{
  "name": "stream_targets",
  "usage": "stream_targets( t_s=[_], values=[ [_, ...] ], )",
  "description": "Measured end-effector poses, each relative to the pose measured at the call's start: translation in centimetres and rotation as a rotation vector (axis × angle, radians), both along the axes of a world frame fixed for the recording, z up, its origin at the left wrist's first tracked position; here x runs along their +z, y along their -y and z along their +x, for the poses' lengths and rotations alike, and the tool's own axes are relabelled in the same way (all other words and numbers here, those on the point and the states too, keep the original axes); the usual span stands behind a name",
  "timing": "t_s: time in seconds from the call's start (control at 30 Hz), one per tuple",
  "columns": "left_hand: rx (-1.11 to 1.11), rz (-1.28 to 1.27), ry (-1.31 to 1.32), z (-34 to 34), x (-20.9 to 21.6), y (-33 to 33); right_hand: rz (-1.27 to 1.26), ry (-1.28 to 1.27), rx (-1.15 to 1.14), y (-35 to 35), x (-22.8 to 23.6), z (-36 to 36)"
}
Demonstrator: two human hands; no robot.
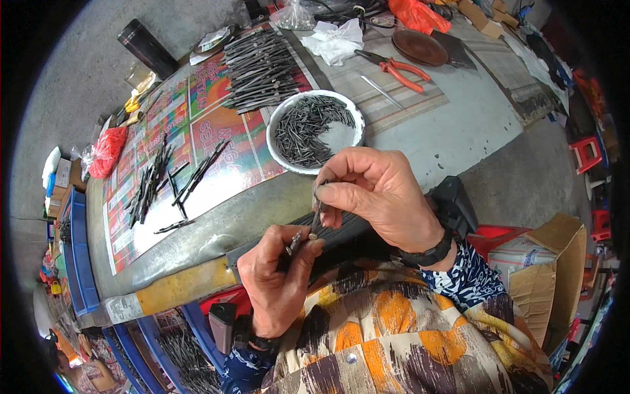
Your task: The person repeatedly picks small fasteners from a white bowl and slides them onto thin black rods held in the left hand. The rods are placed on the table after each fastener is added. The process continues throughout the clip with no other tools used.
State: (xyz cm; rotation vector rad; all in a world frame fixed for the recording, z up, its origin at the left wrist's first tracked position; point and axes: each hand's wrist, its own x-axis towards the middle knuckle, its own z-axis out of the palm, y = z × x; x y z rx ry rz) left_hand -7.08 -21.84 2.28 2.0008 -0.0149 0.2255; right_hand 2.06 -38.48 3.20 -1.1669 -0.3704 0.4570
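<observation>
Right hand (pixel 380 194): raised over the near side of the bench (pixel 472 125); grip pressed together, thumb and forefinger pinching the upper part of a thin dark rod (pixel 317 217).
Left hand (pixel 275 279): lower, in front of the patterned garment (pixel 394 331); grip closed, thumb and fingers pinching a dark piece with a pale blunt end (pixel 293 244).
Thin dark rod: upright with a slight slant between the hands, its pale lower end at the left fingertips; cannot tell whether those fingers squeeze it too.
Bowl (pixel 272 141): white, round, just beyond the right hand; cannot tell whether the two touch.
Short pins (pixel 298 131): dark, heaped in the bowl, with a bare patch of its bottom showing toward the right.
Rod row (pixel 259 72): many dark rods packed side by side, beyond and left of the bowl, on a colourful printed sheet (pixel 216 167).
Loose rods (pixel 152 178): dark, in uneven clusters on the left part of the same sheet, some crossing.
Tools: pliers (pixel 410 77) with red-orange handles, right of and beyond the bowl; slim metal tool (pixel 380 90) between pliers and bowl.
Far side: crumpled white paper (pixel 335 43) near the pliers; round brown plate (pixel 420 47) just behind their handles.
Lower left: blue tray (pixel 205 336) beside more dark rods (pixel 182 358).
Right, off the bench: open cardboard box (pixel 554 276).
</observation>
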Motion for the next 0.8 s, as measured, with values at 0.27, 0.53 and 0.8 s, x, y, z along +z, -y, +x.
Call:
stream_targets(
  t_s=[0.27, 0.53, 0.8],
  values=[
    [0.090, 0.122, 0.125, 0.4, 0.0, 0.8, -0.148, 0.202, -0.042, -0.3, 0.1, -0.5],
    [0.031, 0.099, 0.091, 0.4, 0.7, 0.3, -0.153, 0.138, -0.097, 0.0, 0.4, -0.6],
    [0.019, 0.243, 0.199, 0.6, 0.7, -0.1, -0.292, 0.370, -0.136, -0.6, -0.2, -1.2]
  ],
)
